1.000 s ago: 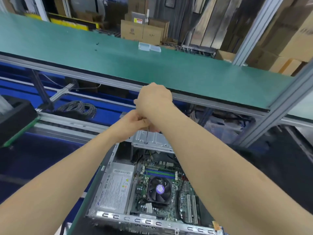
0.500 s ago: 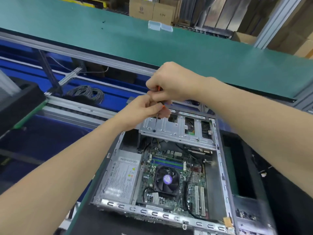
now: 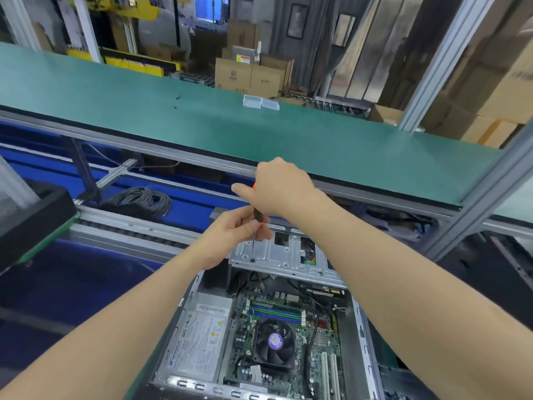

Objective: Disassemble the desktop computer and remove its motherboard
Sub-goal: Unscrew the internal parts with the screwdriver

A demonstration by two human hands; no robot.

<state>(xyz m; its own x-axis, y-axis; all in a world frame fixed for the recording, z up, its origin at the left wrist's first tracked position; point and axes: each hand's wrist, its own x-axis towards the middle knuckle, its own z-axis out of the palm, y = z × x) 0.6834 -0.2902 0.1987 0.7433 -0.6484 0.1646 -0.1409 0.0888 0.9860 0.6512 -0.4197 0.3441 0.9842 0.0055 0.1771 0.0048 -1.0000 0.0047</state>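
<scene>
The left hand (image 3: 230, 235) is seen left of the tool, its grip pinched on the lower end of the screwdriver (image 3: 257, 216) handle, where the thin shaft begins. The screwdriver is held nearly upright, its long axis running from the orange top down to the tip. The tip is set on the left part of the drive cage (image 3: 288, 256); whether a screw sits under it cannot be told. Just right of and above the left hand, the right hand (image 3: 281, 189) is closed over the top of the handle, with the forefinger stretched out to the left. The work point is thus placed almost straight below both grips, and the left hand is the nearer to it. The motherboard (image 3: 288, 319) is found in the case (image 3: 359, 321), nearer than the cage and lower, with the power supply (image 3: 199, 339) on its left. The cage is judged to be the part being unfastened, since its near edge overhangs the far end of the board
</scene>
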